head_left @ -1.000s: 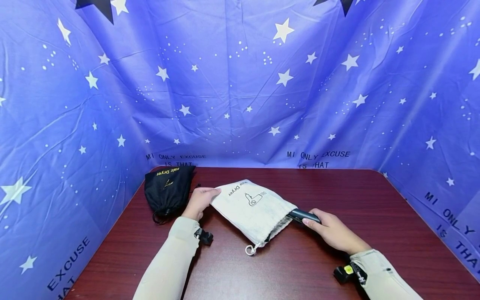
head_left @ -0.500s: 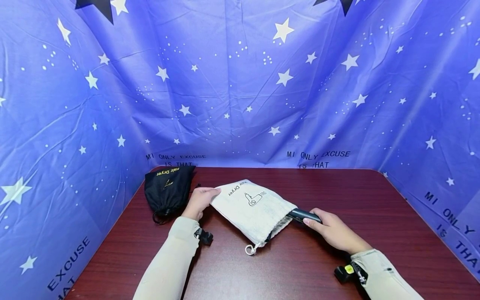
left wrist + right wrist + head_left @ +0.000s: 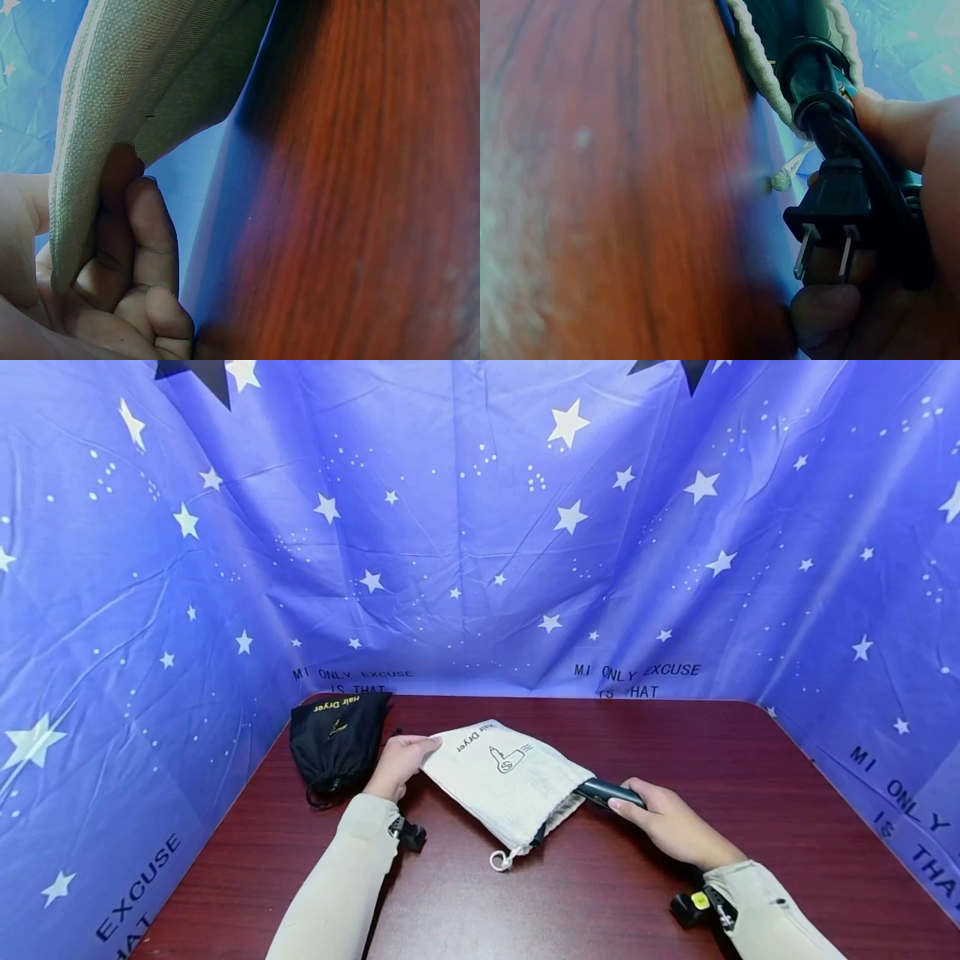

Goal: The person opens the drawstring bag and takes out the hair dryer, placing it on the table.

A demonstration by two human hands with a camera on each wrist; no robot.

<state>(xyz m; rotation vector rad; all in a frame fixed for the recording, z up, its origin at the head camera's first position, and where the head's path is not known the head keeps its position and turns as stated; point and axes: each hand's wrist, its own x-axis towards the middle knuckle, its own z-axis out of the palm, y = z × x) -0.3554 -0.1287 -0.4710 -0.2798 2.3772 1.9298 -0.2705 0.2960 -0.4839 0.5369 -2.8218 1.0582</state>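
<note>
A white cloth drawstring bag [image 3: 502, 785], printed "Hair Dryer" with a drawing, is held above the table at a slant. My left hand [image 3: 402, 764] pinches its closed left corner, thumb on top and fingers underneath, as the left wrist view confirms. From the bag's mouth at the right sticks the black handle of a hair dryer [image 3: 611, 792]; its other end is hidden inside. My right hand [image 3: 667, 822] grips that handle. In the right wrist view, a folded black cord and a two-prong plug [image 3: 832, 199] lie within the same hand, and the bag's pale drawstring [image 3: 761, 67] loops alongside.
A black drawstring bag [image 3: 333, 747], also printed "Hair Dryer", rests at the table's back left, close to my left hand. The dark red wooden table [image 3: 465, 910] is bounded by a blue star-patterned curtain [image 3: 480, 543] at the back and sides.
</note>
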